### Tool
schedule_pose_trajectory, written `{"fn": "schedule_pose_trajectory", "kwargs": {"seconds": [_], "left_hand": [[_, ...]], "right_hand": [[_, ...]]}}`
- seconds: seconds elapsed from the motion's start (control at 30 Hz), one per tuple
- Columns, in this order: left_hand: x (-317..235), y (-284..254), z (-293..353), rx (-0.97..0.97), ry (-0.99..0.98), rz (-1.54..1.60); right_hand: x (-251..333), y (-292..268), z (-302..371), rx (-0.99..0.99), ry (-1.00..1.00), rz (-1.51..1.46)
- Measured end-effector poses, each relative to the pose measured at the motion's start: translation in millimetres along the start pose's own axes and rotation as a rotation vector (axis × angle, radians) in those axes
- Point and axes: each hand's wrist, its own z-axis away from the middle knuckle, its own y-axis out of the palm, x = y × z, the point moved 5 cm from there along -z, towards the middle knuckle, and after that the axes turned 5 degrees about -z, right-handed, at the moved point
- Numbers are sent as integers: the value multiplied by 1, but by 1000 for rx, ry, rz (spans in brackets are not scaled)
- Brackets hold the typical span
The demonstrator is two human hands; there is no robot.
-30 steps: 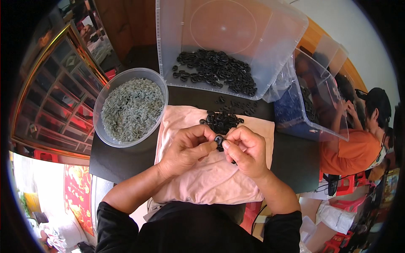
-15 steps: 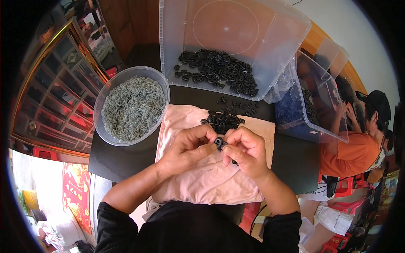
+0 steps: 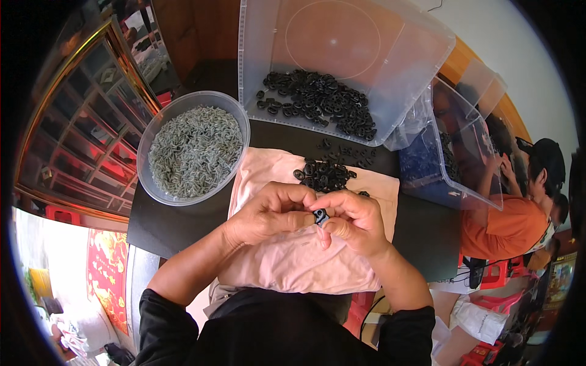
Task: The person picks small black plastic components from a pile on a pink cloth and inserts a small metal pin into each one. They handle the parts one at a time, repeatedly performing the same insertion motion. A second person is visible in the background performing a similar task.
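Note:
Over a pink cloth (image 3: pixel 287 262), my two hands meet fingertip to fingertip around one small black plastic piece, which looks like a cord lock (image 3: pixel 320 213) with a round hole. My left hand (image 3: pixel 265 213) pinches it from the left between thumb and fingers. From the other side, the thumb and fingers of my right hand (image 3: pixel 357 222) close on it too. A greyish patch shows at its lower edge, by my right thumb. Just beyond my fingers lies a pile of similar black pieces (image 3: pixel 323 175), partly on the cloth.
A round clear tub (image 3: pixel 144 174) full of small grey metal springs stands at the left. Behind the cloth, a large translucent bin (image 3: pixel 244 67) holds many black pieces. Loose pieces (image 3: pixel 345 151) lie on the dark table (image 3: pixel 152 226). At the right are a blue-tinted bin (image 3: pixel 421 165) and a person in orange (image 3: pixel 510 222).
The cord lock has turned between my fingertips, and its hole now faces up more. A dark piece seen under my right fingers before no longer shows there.

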Motion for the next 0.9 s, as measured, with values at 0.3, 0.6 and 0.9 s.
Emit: {"fn": "schedule_pose_trajectory", "kwargs": {"seconds": [0.3, 0.6, 0.9], "left_hand": [[3, 0, 2, 11, 30, -7], [-1, -2, -1, -155, 5, -51], [0, -35, -5, -517, 113, -171]], "right_hand": [[0, 7, 3, -44, -121, 171], [37, -2, -4, -129, -172, 342], [174, -140, 62, -886, -366, 1326]]}}
